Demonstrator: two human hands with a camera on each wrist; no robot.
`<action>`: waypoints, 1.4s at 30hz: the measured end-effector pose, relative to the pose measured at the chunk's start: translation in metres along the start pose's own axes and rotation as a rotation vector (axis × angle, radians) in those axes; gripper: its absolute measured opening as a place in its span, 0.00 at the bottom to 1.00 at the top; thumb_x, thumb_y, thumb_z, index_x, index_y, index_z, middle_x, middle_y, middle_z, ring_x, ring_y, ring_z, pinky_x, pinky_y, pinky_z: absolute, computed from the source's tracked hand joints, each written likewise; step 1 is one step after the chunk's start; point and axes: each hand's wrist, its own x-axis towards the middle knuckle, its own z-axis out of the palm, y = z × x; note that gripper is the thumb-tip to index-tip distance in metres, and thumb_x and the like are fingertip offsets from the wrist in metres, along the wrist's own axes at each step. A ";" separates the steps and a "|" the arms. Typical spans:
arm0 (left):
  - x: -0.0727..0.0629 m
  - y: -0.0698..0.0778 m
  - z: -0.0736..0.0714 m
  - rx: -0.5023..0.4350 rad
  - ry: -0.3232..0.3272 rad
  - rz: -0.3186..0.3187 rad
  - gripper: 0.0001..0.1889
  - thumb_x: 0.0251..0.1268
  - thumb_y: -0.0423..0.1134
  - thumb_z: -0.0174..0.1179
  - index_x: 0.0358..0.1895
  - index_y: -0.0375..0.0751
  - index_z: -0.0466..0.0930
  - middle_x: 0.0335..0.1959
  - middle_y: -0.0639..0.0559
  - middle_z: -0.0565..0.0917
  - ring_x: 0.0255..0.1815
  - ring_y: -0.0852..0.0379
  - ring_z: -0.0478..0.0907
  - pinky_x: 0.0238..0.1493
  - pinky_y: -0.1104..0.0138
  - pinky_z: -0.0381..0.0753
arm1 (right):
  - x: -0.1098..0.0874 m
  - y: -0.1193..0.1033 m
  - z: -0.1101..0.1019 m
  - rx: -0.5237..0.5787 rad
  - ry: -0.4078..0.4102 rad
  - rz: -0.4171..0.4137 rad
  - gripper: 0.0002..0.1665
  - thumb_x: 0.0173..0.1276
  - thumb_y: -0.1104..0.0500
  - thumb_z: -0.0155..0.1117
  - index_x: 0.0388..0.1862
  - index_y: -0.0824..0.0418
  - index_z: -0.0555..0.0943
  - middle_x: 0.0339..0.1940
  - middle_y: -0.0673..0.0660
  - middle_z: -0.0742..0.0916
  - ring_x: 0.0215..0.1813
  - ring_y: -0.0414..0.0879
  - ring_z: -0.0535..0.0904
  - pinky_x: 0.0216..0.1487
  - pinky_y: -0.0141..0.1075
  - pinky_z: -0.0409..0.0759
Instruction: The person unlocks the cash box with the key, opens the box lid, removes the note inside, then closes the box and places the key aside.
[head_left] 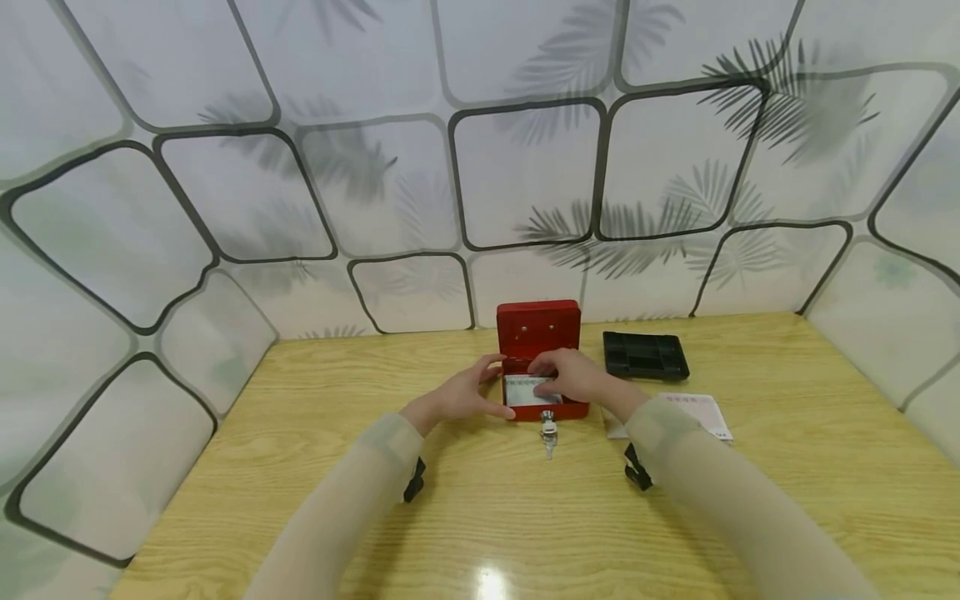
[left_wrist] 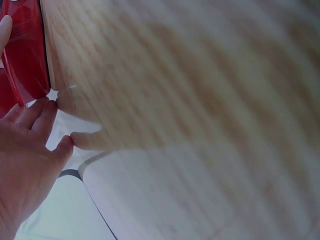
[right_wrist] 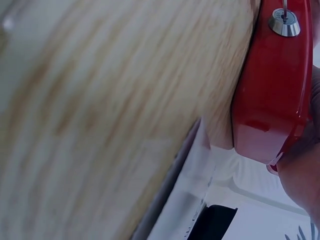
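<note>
A red metal cash box [head_left: 538,329] stands on the table with its lid raised at the back. White printed paper [head_left: 521,392] lies inside it, and keys [head_left: 549,433] hang from the lock [right_wrist: 284,22] on its front. My left hand [head_left: 467,393] is spread at the box's left side, its thumb at the front left corner and fingertips close against the wall. Reaching over the right side, my right hand [head_left: 573,375] has its fingers and thumb down in the box, over the paper, a gap between them. In the right wrist view its fingertips are hidden behind the box wall.
A black compartment tray [head_left: 645,357] lies behind and right of the box. In front of the tray, printed papers [head_left: 697,410] lie partly under the right forearm. A patterned curtain [head_left: 532,175] closes off the table's back and sides.
</note>
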 end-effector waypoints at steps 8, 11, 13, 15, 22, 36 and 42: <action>0.000 0.000 0.001 0.008 -0.003 0.010 0.50 0.51 0.51 0.74 0.75 0.54 0.51 0.74 0.46 0.61 0.75 0.53 0.55 0.72 0.50 0.48 | -0.002 -0.001 0.000 0.009 0.017 -0.004 0.16 0.65 0.59 0.70 0.49 0.64 0.83 0.42 0.53 0.85 0.45 0.49 0.80 0.50 0.45 0.78; -0.001 0.001 0.001 0.017 -0.005 0.018 0.50 0.52 0.51 0.74 0.75 0.54 0.51 0.74 0.46 0.61 0.75 0.53 0.55 0.72 0.50 0.48 | -0.002 0.001 0.001 -0.007 0.024 -0.028 0.14 0.65 0.59 0.69 0.48 0.63 0.83 0.41 0.52 0.85 0.44 0.48 0.80 0.49 0.44 0.78; -0.002 0.001 0.001 0.021 -0.005 0.024 0.50 0.52 0.51 0.74 0.75 0.53 0.51 0.74 0.45 0.61 0.75 0.52 0.55 0.72 0.50 0.48 | -0.003 0.002 0.001 -0.009 0.025 -0.042 0.14 0.65 0.59 0.69 0.48 0.63 0.84 0.41 0.52 0.86 0.43 0.47 0.80 0.48 0.44 0.79; -0.002 0.002 0.001 0.019 -0.004 0.026 0.50 0.53 0.51 0.73 0.75 0.53 0.51 0.74 0.44 0.61 0.75 0.52 0.55 0.72 0.50 0.49 | -0.003 0.002 0.001 -0.008 0.028 -0.047 0.13 0.66 0.61 0.68 0.48 0.63 0.84 0.40 0.52 0.86 0.42 0.46 0.80 0.46 0.43 0.79; -0.003 0.004 0.001 0.023 0.000 0.023 0.49 0.53 0.50 0.73 0.75 0.53 0.51 0.74 0.44 0.61 0.75 0.52 0.55 0.72 0.50 0.49 | -0.003 0.002 -0.001 0.000 0.032 -0.042 0.12 0.67 0.62 0.67 0.49 0.63 0.84 0.42 0.53 0.86 0.42 0.47 0.80 0.46 0.43 0.78; -0.002 0.002 0.001 0.024 0.009 0.014 0.49 0.53 0.50 0.73 0.75 0.53 0.51 0.73 0.44 0.62 0.74 0.52 0.56 0.72 0.50 0.50 | -0.005 0.000 -0.002 -0.003 0.103 -0.059 0.13 0.68 0.63 0.65 0.51 0.63 0.83 0.47 0.58 0.86 0.43 0.49 0.79 0.44 0.43 0.78; -0.002 0.003 0.001 0.018 0.009 0.016 0.50 0.53 0.50 0.73 0.75 0.52 0.51 0.74 0.44 0.61 0.75 0.51 0.55 0.72 0.51 0.50 | -0.006 -0.001 -0.007 0.054 0.129 -0.052 0.13 0.70 0.64 0.62 0.52 0.64 0.82 0.50 0.60 0.85 0.49 0.53 0.79 0.49 0.46 0.78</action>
